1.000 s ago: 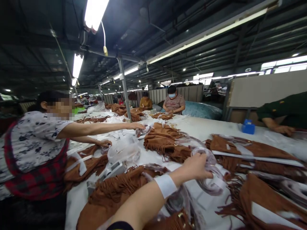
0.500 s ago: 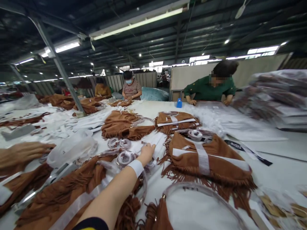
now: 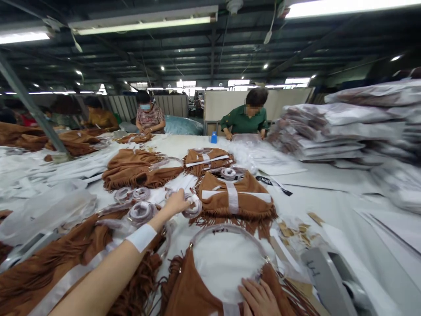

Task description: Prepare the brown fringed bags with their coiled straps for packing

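Note:
My left hand (image 3: 176,202), with a white band on the wrist, reaches across the table. Its fingers are closed on a coiled strap (image 3: 194,208) wrapped in clear plastic. Close below lies a brown fringed bag (image 3: 194,281), its plastic-wrapped handle (image 3: 226,227) standing in an arch. My right hand (image 3: 259,296) rests on this bag's upper edge at the bottom of the view, fingers stretched out and lying on it. More coiled straps (image 3: 141,211) lie left of my left hand. Just beyond it is another brown bag (image 3: 253,197) with a white paper band around it.
More brown bags (image 3: 131,169) lie farther back and at left. A grey tape dispenser (image 3: 329,276) stands at lower right beside small tan tags (image 3: 292,230). Plastic-wrapped stacks (image 3: 335,127) rise at right. A co-worker in green (image 3: 245,118) works across the table.
The view has turned right. My left hand has taken up a coiled strap. My right hand has come into view on the near bag; another person's hand at left has gone out of view.

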`<state>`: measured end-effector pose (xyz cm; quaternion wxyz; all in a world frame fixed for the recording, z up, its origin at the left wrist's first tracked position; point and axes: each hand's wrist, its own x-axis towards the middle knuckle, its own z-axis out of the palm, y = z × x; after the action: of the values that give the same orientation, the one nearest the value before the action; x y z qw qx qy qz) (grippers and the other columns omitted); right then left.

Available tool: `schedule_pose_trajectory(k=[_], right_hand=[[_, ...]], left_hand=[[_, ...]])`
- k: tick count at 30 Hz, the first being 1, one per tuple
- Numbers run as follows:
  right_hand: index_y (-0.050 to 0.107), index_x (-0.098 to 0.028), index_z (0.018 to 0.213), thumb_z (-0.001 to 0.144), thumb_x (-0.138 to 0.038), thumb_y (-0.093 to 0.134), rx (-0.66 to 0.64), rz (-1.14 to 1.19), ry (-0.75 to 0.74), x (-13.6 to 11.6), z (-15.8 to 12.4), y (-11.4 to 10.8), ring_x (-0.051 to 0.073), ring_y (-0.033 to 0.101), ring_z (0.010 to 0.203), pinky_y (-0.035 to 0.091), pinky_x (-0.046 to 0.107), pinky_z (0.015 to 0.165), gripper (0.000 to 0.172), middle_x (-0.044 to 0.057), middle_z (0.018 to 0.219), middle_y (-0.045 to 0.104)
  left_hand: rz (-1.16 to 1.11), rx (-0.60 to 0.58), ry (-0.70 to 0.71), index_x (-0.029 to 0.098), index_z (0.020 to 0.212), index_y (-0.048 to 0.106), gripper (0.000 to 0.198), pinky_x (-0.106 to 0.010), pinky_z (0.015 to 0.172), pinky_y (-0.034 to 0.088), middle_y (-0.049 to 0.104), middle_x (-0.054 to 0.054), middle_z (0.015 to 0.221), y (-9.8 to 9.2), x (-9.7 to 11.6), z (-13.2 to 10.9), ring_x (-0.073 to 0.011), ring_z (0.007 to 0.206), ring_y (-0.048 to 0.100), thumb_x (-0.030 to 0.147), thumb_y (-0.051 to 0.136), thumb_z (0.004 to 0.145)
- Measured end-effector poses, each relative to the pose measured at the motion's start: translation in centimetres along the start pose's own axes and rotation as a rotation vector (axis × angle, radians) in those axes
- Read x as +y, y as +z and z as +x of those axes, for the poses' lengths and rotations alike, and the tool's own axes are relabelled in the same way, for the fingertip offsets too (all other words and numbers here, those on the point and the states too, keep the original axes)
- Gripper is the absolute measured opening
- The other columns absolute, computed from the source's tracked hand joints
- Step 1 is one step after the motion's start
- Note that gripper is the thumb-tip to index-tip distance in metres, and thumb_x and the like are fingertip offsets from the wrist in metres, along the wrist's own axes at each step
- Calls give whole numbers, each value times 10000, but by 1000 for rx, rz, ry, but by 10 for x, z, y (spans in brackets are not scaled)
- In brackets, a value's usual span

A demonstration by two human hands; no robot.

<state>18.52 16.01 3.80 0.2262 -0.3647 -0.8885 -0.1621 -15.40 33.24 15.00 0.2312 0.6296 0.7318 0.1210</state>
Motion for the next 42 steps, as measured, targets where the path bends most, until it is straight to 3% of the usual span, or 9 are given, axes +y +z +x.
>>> schedule_pose_trajectory(k=[7,12,14,20,26,28,31,35,42], right_hand=[[652,-261,1140,893,-224,454,-97,340,310,-20,4,-19,239,633,1078,474,484,1007,319,34,1143,691],[620,-158,1180,916,-376,414,39,671,801,-11,13,-24,228,653,1037,526,368,927,400,115,1110,694],[606,-143,1193,892,-422,444,25,715,899,-4,24,-27,234,670,978,534,359,890,441,122,1079,701],[572,-145,1222,855,-454,520,-192,510,847,4,69,-21,250,651,928,499,362,842,483,138,1136,657],[651,-146,971,879,-258,482,-474,314,768,11,95,-2,247,627,942,435,307,798,222,130,988,670],[654,-141,904,857,-214,495,-500,311,745,18,98,2,235,632,914,422,292,782,181,128,948,676],[651,-150,895,815,-169,527,-540,307,705,29,102,5,221,644,877,411,272,742,149,100,874,691],[654,-177,850,795,-156,541,-583,291,630,38,115,4,219,648,834,405,273,702,127,70,813,689],[663,-197,991,851,-183,525,-557,263,460,47,146,14,238,592,981,414,316,845,197,81,1015,656]], left_hand=[[-212,-153,45,156,1099,557,282,-251,483,494,683,-48,853,70,48,-79,-134,500,604,258,533,837],[-250,-154,-6,125,1077,529,300,-256,556,511,677,-135,1009,110,59,-100,-179,645,670,219,519,792],[-261,-175,-25,122,1093,514,309,-257,519,501,673,-144,1022,119,59,-102,-175,601,664,236,507,806],[-244,-199,-12,120,1096,521,324,-228,566,496,677,-140,1049,132,57,-108,-180,722,686,299,529,825],[-158,-203,162,154,944,622,392,-288,648,504,684,-57,749,103,50,-94,-210,696,668,507,462,886],[-103,-106,226,155,1019,605,369,-345,816,484,682,-99,909,90,50,-78,-243,907,649,429,371,937],[-15,-60,342,157,1122,559,299,-410,966,404,613,-146,1139,85,54,-50,-290,1123,547,314,489,877],[48,-201,498,172,1013,619,258,-374,931,431,649,-123,1067,97,61,-18,-281,1057,582,152,560,762],[-7,-427,622,190,973,670,376,-228,732,473,711,-11,960,98,53,22,-177,834,632,56,509,661]])
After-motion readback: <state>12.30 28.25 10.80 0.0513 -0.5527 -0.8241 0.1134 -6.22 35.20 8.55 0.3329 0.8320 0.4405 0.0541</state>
